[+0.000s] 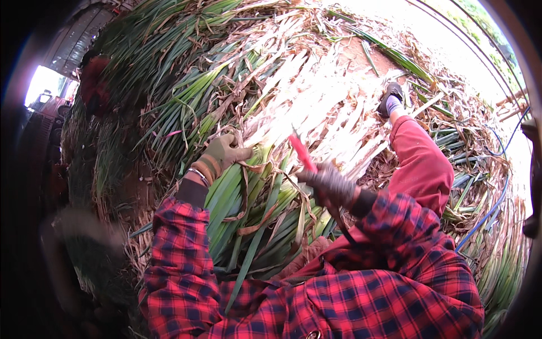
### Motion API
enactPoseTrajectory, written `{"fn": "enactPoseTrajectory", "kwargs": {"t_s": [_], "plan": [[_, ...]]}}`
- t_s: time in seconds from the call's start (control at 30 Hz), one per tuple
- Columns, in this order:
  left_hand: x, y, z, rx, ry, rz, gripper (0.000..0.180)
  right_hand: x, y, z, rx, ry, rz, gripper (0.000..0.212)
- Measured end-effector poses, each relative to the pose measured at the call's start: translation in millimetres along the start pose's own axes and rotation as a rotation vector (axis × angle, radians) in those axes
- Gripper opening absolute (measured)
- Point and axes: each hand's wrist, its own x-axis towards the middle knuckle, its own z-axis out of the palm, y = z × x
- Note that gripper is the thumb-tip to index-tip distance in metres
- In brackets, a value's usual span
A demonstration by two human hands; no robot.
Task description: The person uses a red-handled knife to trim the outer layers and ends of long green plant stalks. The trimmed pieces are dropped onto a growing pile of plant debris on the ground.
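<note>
My left hand (219, 157), in an olive-brown knitted glove, is closed at the upper part of a bunch of long green onions (228, 195) lying across my lap. Its thumb and fingers press on the stalks, partly hidden by leaves. My right hand (332, 186), in a dark grey glove, is wrapped round a slim red tool (302, 152) that points up and away from me. A thin dark tip shows at its far end; motion blur hides its exact kind. Dry brown leaves hang among the green ones between my hands.
Trimmed pale stalks (316, 96) cover the ground ahead, with a big heap of green onions (164, 62) at the far left. My outstretched leg (420, 158) lies to the right. Beyond it runs a blue cord (485, 217). A blurred shape (84, 237) stands at the left.
</note>
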Motion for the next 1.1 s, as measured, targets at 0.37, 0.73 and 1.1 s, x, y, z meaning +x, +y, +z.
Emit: {"fn": "enactPoseTrajectory", "kwargs": {"t_s": [0.37,0.73,1.1], "plan": [[4.3,0.3,18.9,-0.342,0.133,0.039,0.062,-30.8,12.7,22.6,-0.095,-0.115,0.105,0.037],[17.3,-64.8,-15.3,0.548,-0.091,0.794,0.015,-41.3,6.2,43.8,-0.141,-0.293,0.126,0.035],[12.1,-26.6,-29.8,-0.171,-0.148,0.283,0.028,-34.8,14.6,43.5,-0.172,-0.257,0.078,0.032]]}}
